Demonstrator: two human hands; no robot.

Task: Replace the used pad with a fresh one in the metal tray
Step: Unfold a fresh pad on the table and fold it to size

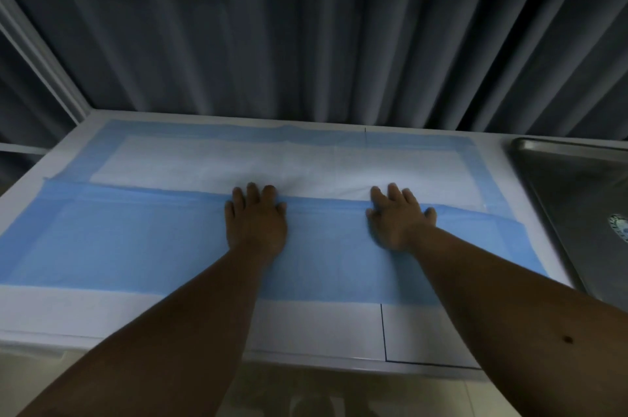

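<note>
Dark pleated curtains (pixel 306 25) fill the whole background behind the white counter (pixel 323 328); a pale frame rail (pixel 40 52) runs down the left to the counter's far corner. Spread over most of the counter lies the blue-and-white pad (pixel 238 161), its near half folded over so the plain blue backing faces up, the white quilted face with blue border showing beyond the fold. The metal tray (pixel 577 185) sits at the counter's right end, just beside the pad's right edge, cut off by the picture; a small round mark lies on its floor. The left hand (pixel 255 222) and right hand (pixel 397 222) lie flat along the fold, fingers straight and spread, pressing down, apart from each other.
</note>
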